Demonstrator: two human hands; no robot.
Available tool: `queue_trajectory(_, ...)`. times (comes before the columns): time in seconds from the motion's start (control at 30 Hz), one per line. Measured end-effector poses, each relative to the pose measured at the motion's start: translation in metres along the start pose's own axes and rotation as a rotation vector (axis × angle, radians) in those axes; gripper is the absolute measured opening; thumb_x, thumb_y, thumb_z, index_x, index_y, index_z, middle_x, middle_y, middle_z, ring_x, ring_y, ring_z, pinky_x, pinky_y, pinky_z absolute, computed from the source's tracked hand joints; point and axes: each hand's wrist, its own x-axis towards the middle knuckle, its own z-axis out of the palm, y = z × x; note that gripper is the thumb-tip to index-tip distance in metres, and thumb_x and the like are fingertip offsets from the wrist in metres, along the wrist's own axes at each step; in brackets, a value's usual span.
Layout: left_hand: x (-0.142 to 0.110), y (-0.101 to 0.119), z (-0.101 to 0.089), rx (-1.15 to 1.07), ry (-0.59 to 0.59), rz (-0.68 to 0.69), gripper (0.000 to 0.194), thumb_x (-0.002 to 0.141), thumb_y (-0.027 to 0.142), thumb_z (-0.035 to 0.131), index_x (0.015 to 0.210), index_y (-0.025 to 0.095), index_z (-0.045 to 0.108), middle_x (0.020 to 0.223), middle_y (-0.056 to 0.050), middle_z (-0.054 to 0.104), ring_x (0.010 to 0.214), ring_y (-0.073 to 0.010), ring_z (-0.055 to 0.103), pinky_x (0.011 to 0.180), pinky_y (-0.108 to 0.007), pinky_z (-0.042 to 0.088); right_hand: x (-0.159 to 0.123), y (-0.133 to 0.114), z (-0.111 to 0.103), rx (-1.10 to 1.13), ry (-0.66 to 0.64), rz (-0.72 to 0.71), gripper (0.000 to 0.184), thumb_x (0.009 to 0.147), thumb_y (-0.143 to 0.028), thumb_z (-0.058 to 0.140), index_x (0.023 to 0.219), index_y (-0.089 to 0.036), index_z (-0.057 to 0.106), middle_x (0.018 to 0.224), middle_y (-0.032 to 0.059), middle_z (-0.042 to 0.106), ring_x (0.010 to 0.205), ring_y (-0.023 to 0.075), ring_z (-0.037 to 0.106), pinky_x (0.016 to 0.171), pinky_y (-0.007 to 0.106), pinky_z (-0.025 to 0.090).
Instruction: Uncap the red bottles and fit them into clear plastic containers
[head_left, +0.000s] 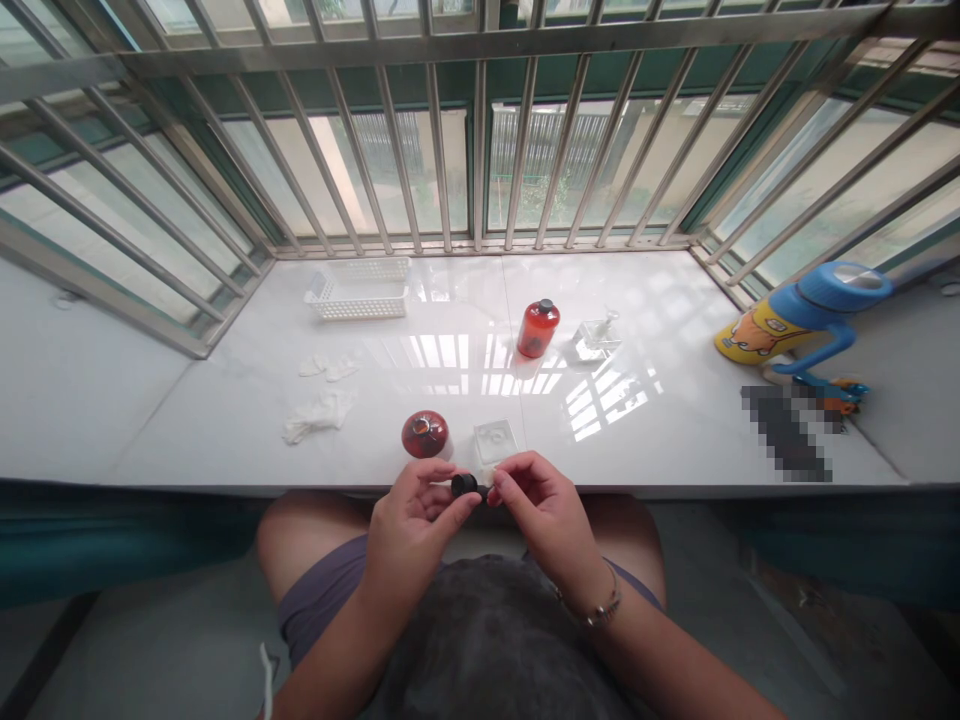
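My left hand (409, 525) and my right hand (544, 510) meet just above the table's front edge, with the fingertips of both pinching a small black bottle cap (465, 486). Close beyond the hands stand an open, round red-brown glass bottle (424, 434) and a small clear square dish (495, 441). Farther back, a red bottle with a black cap (538, 328) stands upright. The cap's underside is hidden by my fingers.
A white plastic basket (358, 290) sits at the back left, with crumpled white gloves (319, 413) in front of it. A clear glass object (598, 338) stands at the back. A blue-and-yellow drinking bottle (802, 318) lies at the right, beside a pixelated dark object (784, 432). Metal window bars (480, 130) run behind the white table (637, 450).
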Motion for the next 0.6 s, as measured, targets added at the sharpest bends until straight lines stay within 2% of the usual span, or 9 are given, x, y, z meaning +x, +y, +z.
queue_trajectory(0.17,-0.0004,0.0025,-0.0016,0.199,0.014,0.147,0.032,0.085,0.037,0.092,0.112,0.025,0.079,0.105,-0.002,0.08,0.081,-0.0163,0.079,0.079,-0.026,0.069,-0.0006,-0.0004,0.0007,-0.027,-0.029,0.046,0.037,0.096,-0.058,0.077,0.096,-0.022,0.07,0.074,0.0002,0.07,0.071,0.0177,0.067,0.071,0.031,0.055)
queue_trajectory(0.27,0.0002,0.0032,-0.0011,0.253,0.0,0.185,0.029,0.088,0.035,0.089,0.114,0.027,0.079,0.108,-0.002,0.078,0.08,-0.0148,0.077,0.077,-0.025,0.069,0.0002,0.0002,0.0007,-0.032,-0.029,0.08,0.039,0.095,-0.06,0.077,0.094,-0.022,0.07,0.073,-0.0006,0.068,0.068,0.0168,0.066,0.068,0.03,0.054)
queue_trajectory(0.6,0.0013,0.0027,-0.0001,0.359,-0.023,0.278,0.024,0.093,0.032,0.083,0.115,0.026,0.078,0.113,-0.004,0.077,0.086,-0.0176,0.079,0.079,-0.027,0.07,0.0036,0.0065,-0.0023,-0.102,-0.023,0.143,0.044,0.093,-0.065,0.075,0.093,-0.022,0.068,0.069,-0.0009,0.067,0.062,0.0165,0.062,0.063,0.03,0.051)
